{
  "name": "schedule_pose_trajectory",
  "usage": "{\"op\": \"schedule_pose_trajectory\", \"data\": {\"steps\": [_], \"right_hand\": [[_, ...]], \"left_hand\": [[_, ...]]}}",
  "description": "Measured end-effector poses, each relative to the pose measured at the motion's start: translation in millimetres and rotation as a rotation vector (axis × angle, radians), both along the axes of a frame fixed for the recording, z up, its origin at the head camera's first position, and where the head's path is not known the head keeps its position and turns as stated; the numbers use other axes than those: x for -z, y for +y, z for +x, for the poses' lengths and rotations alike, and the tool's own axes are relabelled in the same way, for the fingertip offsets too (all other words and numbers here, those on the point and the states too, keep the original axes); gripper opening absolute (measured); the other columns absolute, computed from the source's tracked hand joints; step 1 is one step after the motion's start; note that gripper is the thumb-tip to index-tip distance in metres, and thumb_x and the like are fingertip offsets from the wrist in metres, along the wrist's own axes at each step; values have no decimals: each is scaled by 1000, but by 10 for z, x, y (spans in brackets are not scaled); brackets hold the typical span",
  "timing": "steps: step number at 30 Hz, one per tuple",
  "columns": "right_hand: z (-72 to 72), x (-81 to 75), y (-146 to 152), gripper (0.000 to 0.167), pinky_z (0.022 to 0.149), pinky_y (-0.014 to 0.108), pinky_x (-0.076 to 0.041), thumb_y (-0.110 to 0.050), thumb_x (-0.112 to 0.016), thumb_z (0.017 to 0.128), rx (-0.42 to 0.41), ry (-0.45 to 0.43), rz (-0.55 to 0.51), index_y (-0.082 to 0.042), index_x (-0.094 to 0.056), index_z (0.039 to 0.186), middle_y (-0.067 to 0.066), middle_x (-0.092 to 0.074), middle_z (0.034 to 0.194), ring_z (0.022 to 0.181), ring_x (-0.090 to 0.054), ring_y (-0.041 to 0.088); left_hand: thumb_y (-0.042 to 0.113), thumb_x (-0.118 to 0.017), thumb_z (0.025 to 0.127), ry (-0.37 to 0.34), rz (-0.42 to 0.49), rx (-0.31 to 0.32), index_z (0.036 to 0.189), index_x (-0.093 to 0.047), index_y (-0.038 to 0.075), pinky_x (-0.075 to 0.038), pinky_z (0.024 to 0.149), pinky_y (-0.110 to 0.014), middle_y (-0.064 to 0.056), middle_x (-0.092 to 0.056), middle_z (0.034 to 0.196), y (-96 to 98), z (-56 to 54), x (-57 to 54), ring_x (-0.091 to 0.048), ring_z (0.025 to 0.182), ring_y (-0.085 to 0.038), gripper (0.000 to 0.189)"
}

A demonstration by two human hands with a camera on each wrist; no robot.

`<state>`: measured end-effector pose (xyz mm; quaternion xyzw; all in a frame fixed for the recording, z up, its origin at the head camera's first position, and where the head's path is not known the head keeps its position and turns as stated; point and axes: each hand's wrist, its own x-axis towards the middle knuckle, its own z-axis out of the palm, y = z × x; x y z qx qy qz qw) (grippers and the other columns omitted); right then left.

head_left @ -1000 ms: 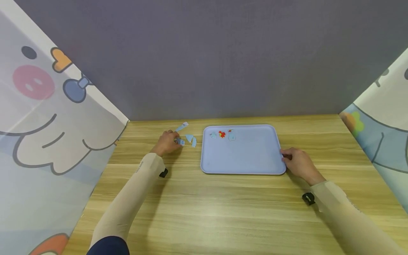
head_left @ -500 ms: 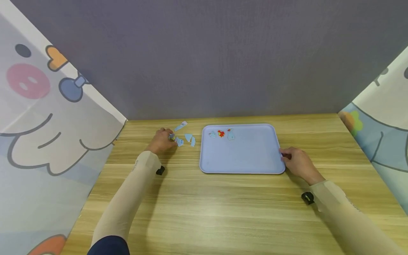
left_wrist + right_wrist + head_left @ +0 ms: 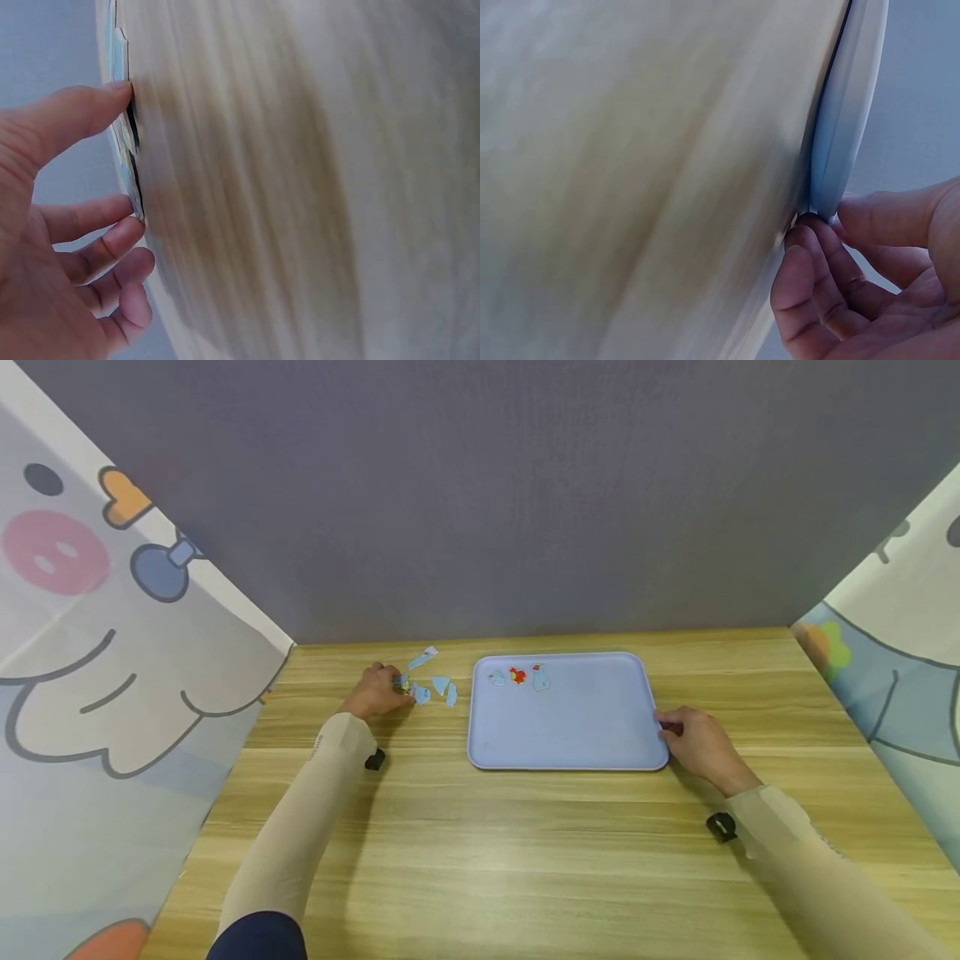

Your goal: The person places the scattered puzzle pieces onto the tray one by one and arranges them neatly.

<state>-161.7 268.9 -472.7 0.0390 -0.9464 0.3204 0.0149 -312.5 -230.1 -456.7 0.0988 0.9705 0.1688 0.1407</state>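
Observation:
My left hand (image 3: pixel 375 690) is at the left of the table, thumb and fingertips at the edges of a small flat puzzle piece (image 3: pixel 402 685) with a dark and yellow print. In the left wrist view, that puzzle piece (image 3: pixel 132 161) lies low on the wood, between the thumb above and the curled fingers below. Beside it lies a pale blue puzzle piece (image 3: pixel 422 694). My right hand (image 3: pixel 701 742) grips the right rim of a light blue tray (image 3: pixel 570 767). The right wrist view has the thumb on the rim of the tray (image 3: pixel 844 127) and curled fingers under its edge.
Three more pale blue pieces lie between hand and tray, one a long strip (image 3: pixel 423 657). Inside the tray, near its back left, sit a red piece (image 3: pixel 517 676) and two pale blue ones. A grey panel (image 3: pixel 525 502) stands behind the wooden table (image 3: pixel 480 860).
My left hand has shifted left, off the pale blue piece, to the dark and yellow one; over the last half second it has barely moved. The right hand stays on the tray's rim.

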Motion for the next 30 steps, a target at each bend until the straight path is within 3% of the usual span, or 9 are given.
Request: {"op": "schedule_pose_trajectory", "data": {"steps": [7,14,22,30], "right_hand": [[5,-4,-6,28,66,39,-48,5,-61,84,0,2,1,13,-62,112,27,-62,102,82,-59,30],[8,-11,-9,28,65,38,-47,5,-61,85,4,4,4,13,-62,112,26,-62,101,80,-57,29],[9,-10,1,28,66,39,-47,4,-61,85,5,-3,5,12,-62,112,26,-62,102,80,-57,29],[8,9,12,28,66,39,-47,4,-61,85,0,-3,3,12,-62,112,27,-61,105,82,-58,30]], "left_hand": [[34,-71,84,-2,27,-5,125,-49,-7,-39,93,-50,-25,-42,124,-6,-21,20,-37,116,-40,63],[38,-73,81,48,24,5,119,-52,-7,-42,88,-48,-22,-48,113,-19,-40,43,-44,104,-36,62],[39,-74,80,153,57,71,117,-56,-7,-42,88,-48,-20,-54,111,23,-19,-37,-49,102,-34,61],[39,-75,79,197,112,140,116,-59,-4,-44,86,-44,-15,-57,111,176,7,-112,-52,101,-30,59]]}}
